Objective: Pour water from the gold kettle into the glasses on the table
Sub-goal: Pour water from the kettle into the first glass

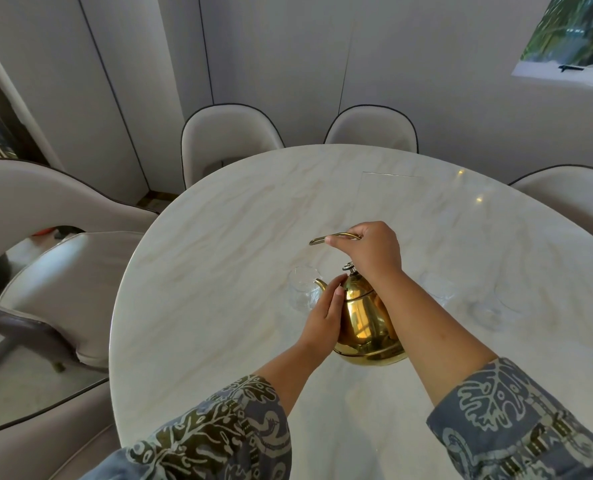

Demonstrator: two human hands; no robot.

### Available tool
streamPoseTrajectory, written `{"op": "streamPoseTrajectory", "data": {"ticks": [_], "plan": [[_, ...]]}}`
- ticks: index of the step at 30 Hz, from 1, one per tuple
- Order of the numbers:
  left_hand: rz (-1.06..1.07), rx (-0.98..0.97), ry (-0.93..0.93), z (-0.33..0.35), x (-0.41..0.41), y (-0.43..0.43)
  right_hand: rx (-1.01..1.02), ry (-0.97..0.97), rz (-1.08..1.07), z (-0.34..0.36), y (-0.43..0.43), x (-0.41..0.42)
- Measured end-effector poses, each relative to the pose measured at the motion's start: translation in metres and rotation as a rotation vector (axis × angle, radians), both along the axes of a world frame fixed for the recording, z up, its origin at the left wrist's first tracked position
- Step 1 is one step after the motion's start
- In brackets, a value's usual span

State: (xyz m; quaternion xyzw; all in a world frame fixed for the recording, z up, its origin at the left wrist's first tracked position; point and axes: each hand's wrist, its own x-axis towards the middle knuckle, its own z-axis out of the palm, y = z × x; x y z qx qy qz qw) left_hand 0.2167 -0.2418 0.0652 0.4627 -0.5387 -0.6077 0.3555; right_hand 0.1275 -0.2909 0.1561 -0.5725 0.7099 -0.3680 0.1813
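The gold kettle (362,318) is lifted above the marble table (219,258) and tilted left, its spout over the rim of a clear glass (302,289). My right hand (371,251) is shut on the kettle's thin gold handle above the lid. Flat against the kettle's left side near the spout rests my left hand (326,313), steadying it. To the right stand two more clear glasses, one (439,289) close to my right forearm and one (513,296) farther out. I cannot tell whether water is flowing.
Beige chairs ring the table: two at the far side (229,136) (371,128), one on the right (572,195) and one on the left (56,258). A white wall stands behind, with a window (572,32) at the top right.
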Motion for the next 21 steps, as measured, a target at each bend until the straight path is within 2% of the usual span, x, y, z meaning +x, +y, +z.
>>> {"op": "streamPoseTrajectory", "data": {"ticks": [21], "plan": [[0.022,0.007,0.041,0.0056,-0.0014,0.0021,0.026,0.037,0.029,0.0037,-0.0044,0.0032]]}}
